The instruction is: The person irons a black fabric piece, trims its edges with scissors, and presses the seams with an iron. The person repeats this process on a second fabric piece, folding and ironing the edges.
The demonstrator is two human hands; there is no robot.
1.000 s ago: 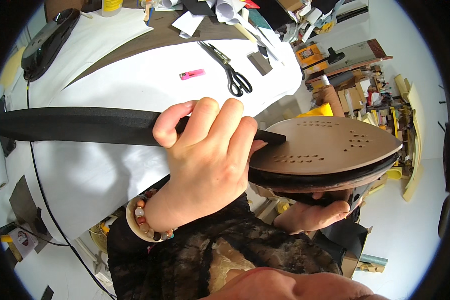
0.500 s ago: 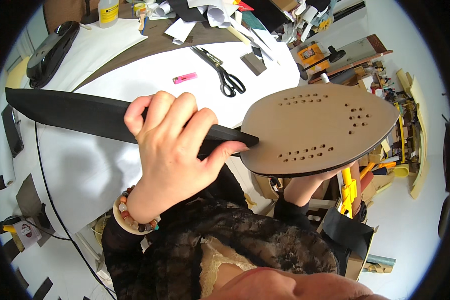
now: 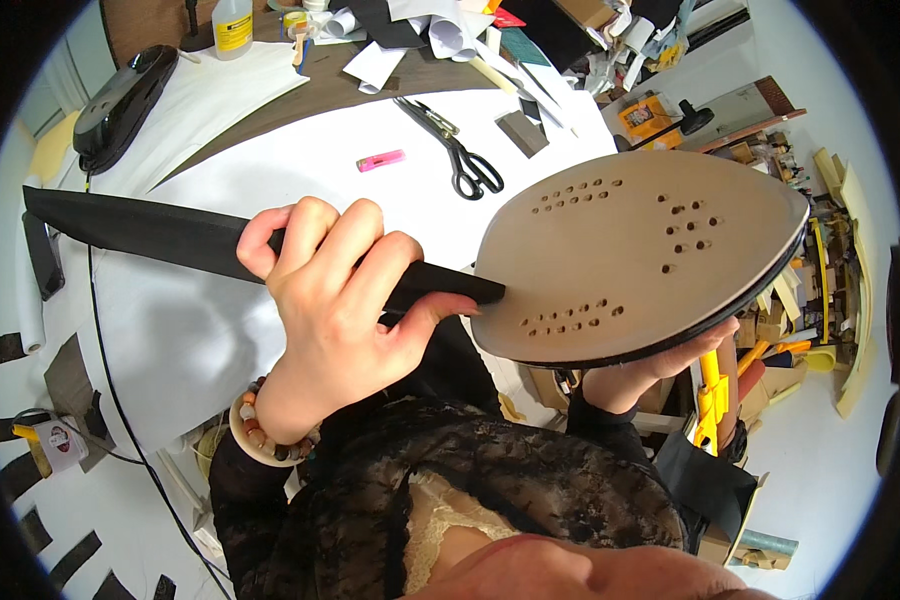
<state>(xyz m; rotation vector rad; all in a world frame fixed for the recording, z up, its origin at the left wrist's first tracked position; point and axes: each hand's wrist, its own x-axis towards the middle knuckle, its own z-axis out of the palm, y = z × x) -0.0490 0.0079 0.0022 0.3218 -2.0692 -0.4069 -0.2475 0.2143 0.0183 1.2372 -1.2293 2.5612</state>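
In my left hand I grip a long black blade-shaped strip, which looks like foam, with the fingers over its top edge and the thumb below. Its pointed end reaches far to the left. The short right end touches, or nearly touches, the left rim of a steam iron turned with its soleplate up. That tan, pointed soleplate has groups of small holes. Beneath the iron, my right hand supports it from below; most of its fingers are hidden by the plate.
On the white table lie black scissors, a pink cutter and a grey block. Rolled paper and scraps crowd the back. A black device and a bottle stand far left. A cable hangs at the left edge.
The iron has tipped slightly and shifted a little left and down, and the strip's right end has moved left with it. Both hands keep their hold. The whole view has shifted slightly.
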